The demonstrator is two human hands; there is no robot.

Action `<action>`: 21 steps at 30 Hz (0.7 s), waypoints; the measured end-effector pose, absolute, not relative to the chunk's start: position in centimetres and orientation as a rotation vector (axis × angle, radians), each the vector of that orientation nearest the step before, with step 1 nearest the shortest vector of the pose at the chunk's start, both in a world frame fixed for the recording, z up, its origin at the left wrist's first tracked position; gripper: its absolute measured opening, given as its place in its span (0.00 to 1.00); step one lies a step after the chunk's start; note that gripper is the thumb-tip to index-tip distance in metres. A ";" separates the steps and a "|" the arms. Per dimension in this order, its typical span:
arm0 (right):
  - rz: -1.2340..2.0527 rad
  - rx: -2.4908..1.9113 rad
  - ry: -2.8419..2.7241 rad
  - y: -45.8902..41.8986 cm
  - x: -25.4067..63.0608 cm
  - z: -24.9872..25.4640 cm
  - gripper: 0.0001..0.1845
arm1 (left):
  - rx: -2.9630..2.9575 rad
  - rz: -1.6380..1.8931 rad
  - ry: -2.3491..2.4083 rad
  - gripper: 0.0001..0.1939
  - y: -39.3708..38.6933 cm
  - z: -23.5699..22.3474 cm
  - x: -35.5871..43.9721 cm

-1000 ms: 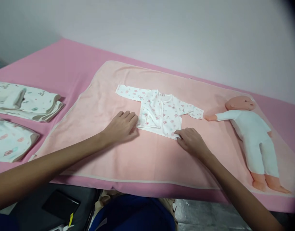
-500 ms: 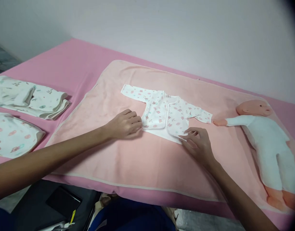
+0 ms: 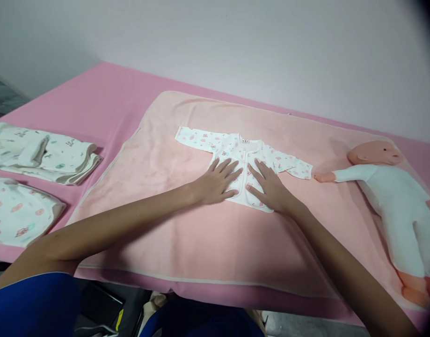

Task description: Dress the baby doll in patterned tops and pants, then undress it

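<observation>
A small white baby shirt [image 3: 251,149] with a pink and green print lies spread on a peach blanket [image 3: 148,224], its sleeves stretched out to both sides. My left hand [image 3: 216,182] rests flat on the shirt's left front panel, fingers spread. On the right front panel lies my right hand [image 3: 271,187], palm down with its fingers apart. Both hands touch the cloth and grip nothing. The shirt's lower corners are partly hidden under them. Close to the right sleeve's cuff is the hand of a baby doll [image 3: 386,192] in a white suit.
Folded printed cloths, one with a green pattern [image 3: 70,157] and one with a pink pattern [image 3: 21,210], lie on the pink bed cover [image 3: 105,103] at left. A pale wall [image 3: 236,56] runs behind the bed. Below the near edge a dark flat object [image 3: 98,304] shows.
Both hands have let go of the shirt's lower edges and moved inward and up onto its front, fingers now spread flat. The front panels lie closer together. The doll stays lying at right.
</observation>
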State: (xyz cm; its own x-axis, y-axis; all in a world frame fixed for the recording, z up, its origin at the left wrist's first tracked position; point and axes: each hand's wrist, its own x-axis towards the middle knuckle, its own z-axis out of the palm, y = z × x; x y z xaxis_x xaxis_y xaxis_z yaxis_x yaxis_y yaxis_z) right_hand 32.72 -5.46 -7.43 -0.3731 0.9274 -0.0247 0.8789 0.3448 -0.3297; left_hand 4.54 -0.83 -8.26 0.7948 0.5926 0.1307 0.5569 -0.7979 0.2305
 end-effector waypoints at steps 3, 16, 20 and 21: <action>0.510 -1.691 -2.473 -4.6 33.1 -7.2 0.48 | 2.815 0.265 0.883 0.38 0.5 -6.7 4.1; 0.144 -1.687 -2.233 4.1 31.9 -8.5 0.29 | 2.644 0.321 1.240 0.36 9.6 -8.3 8.1; 0.059 -1.691 -2.099 5.9 31.9 -8.4 0.15 | 2.632 0.309 1.263 0.37 9.3 -8.2 8.4; 0.066 -1.700 -2.053 6.3 31.8 -8.5 0.13 | 2.633 0.313 1.258 0.37 9.4 -8.2 8.4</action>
